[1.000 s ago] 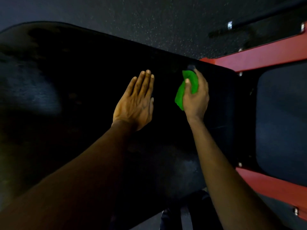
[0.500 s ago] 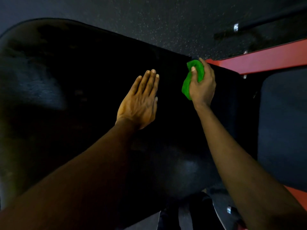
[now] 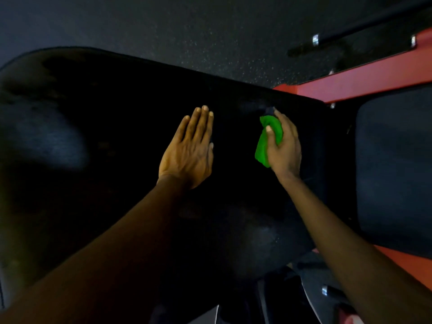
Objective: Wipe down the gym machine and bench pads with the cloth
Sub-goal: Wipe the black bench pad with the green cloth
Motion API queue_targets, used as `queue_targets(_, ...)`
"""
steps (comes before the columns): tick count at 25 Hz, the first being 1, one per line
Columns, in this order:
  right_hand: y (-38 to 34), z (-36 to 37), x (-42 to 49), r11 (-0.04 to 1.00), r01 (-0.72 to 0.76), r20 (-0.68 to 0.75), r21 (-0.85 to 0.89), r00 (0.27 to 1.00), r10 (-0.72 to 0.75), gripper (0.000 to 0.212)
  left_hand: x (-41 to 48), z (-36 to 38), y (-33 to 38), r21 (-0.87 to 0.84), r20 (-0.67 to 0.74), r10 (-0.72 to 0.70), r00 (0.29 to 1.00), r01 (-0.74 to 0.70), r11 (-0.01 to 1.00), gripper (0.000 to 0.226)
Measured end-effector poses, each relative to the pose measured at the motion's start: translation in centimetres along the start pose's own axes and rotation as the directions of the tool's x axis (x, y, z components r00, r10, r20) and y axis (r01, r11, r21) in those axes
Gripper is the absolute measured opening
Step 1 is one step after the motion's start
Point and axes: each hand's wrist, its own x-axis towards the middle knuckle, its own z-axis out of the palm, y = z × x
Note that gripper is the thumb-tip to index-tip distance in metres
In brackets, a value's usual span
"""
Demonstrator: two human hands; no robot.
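Your left hand (image 3: 187,153) lies flat on the pad (image 3: 93,136), palm down. The fingers are straight, close together, and they point away from you. This hand holds nothing.

Your right hand (image 3: 284,148) is a little to the right of it and does not touch it. It grips the cloth (image 3: 261,150): the thumb lies across the top of the green bundle, and the other fingers curl round its far side. The cloth is bunched up. It shows mostly on the thumb side of the right hand, in the space between your two hands, and its near end comes out below the thumb. It sits low on the pad, but on this dark surface it cannot be told how firmly it presses.

The pad is black and wide. It runs far to the left of the left hand and passes under both forearms. Left of the left hand it has a dull pale shine.

Right of the right hand the pad ends, and after a narrow gap comes a second pad (image 3: 392,171). The red frame (image 3: 374,80) runs beyond the right hand, and more red shows beside the right forearm. Beyond your fingertips is the dark speckled floor (image 3: 187,26). Far beyond the right hand lies a dark bar (image 3: 315,40) with a metal collar.
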Motion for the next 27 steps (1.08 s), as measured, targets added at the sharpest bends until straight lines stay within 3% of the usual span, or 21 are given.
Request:
queue_targets(4,3.9,-0.9,-2.5,0.99,-0.125,-0.086,-0.064,0.989,0.119,0.048,-0.1,-0.4,-0.2,-0.046,0.019,-0.03,0.999,0.031,0.998,0.066)
queue_targets(8,3.5,-0.5,-1.7,0.91,-0.409,-0.214,0.062,0.886,0.412,0.045,1.6,-1.9,1.9,-0.203,0.037,0.045,0.998,-0.037,0.978,0.066)
queue_targets(11,2.3,0.8,-3.8,0.954,-0.284,-0.258,0.09,0.919,0.298,0.047,5.3,-2.1,3.7,-0.184,-0.007,0.208,0.978,-0.205,0.961,0.065)
queue_targets(13,2.2,1.4,-6.3,0.984,-0.174,-0.196,0.033,0.965,0.177,0.049,8.1,-1.3,4.9,-0.164,-0.018,0.289,0.957,-0.288,0.943,0.068)
queue_targets(17,3.5,1.0,-6.2,0.989,-0.149,-0.129,0.007,0.98,0.149,0.051,10.5,1.0,7.8,-0.113,0.059,0.356,0.933,-0.348,0.931,0.065)
queue_targets(24,6.2,-0.2,2.5,0.92,-0.367,-0.272,0.134,0.879,0.39,0.049,9.7,2.2,8.4,-0.041,0.061,0.291,0.955,-0.289,0.956,0.065)
queue_targets(27,6.2,-0.2,3.5,0.905,-0.386,-0.304,0.177,0.853,0.424,0.049,10.1,2.3,8.9,-0.041,0.072,0.293,0.954,-0.29,0.956,0.066)
